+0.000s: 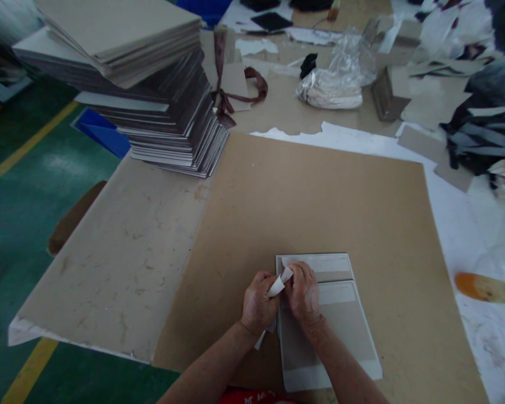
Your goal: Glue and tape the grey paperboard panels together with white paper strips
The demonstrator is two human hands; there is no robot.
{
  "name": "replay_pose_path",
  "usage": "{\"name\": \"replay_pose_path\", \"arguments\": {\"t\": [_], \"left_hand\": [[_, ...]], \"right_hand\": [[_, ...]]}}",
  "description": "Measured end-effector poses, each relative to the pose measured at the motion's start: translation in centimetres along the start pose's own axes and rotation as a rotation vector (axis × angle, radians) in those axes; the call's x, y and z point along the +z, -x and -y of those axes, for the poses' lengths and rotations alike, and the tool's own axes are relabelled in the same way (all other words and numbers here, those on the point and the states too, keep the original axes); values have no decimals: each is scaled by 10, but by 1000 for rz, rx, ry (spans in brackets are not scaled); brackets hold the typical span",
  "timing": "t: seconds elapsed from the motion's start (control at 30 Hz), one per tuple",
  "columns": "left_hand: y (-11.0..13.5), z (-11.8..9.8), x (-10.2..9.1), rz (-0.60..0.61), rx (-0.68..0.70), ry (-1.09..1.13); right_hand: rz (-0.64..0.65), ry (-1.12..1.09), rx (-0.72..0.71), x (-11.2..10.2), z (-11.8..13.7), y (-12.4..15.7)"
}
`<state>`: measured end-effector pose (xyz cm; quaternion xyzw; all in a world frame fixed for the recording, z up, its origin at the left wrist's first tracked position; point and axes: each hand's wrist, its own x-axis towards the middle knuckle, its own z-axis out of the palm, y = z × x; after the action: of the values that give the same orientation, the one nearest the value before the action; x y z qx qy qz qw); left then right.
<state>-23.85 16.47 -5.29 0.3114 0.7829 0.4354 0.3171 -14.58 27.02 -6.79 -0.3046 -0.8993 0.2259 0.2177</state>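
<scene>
A grey board piece with white paper edges (340, 320) lies flat on a large brown cardboard sheet (303, 202) near the table's front. My left hand (257, 302) and my right hand (303, 292) meet over its upper left corner. Both pinch a curled white strip (280, 282) lifted from the piece's left edge. A loose end of the strip hangs down below my left wrist.
A tall stack of grey boards (151, 84) stands at the back left. A crumpled clear plastic bag (340, 78), a brown ribbon (252, 84) and scraps of board lie at the back. An orange tool handle (483, 287) rests at the right. The green floor lies left.
</scene>
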Motion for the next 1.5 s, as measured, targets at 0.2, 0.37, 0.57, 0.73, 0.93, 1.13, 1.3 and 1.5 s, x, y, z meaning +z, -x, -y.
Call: {"name": "replay_pose_path", "arguments": {"t": [0.2,0.37,0.57,0.73,0.93,1.13,1.3,1.5], "left_hand": [[1,1,1,-1,6,-11],[1,2,1,9,12,-21],[1,2,0,9,21,-26],[2,2,1,9,25,-22],[2,2,2,0,29,-22],[3,7,4,-26,47,-21],[6,13,7,-80,106,-18],[10,16,4,-107,228,-10]], "right_hand": [[-26,8,-24,3,-1,5],[-16,16,-57,4,-3,5],[-10,20,-85,4,-3,5],[-16,16,-107,3,-2,3],[-15,2,-115,0,-1,2],[-9,-21,-104,-2,0,1],[-15,-64,-88,-2,3,1],[-79,-167,-68,-3,-1,4]]}}
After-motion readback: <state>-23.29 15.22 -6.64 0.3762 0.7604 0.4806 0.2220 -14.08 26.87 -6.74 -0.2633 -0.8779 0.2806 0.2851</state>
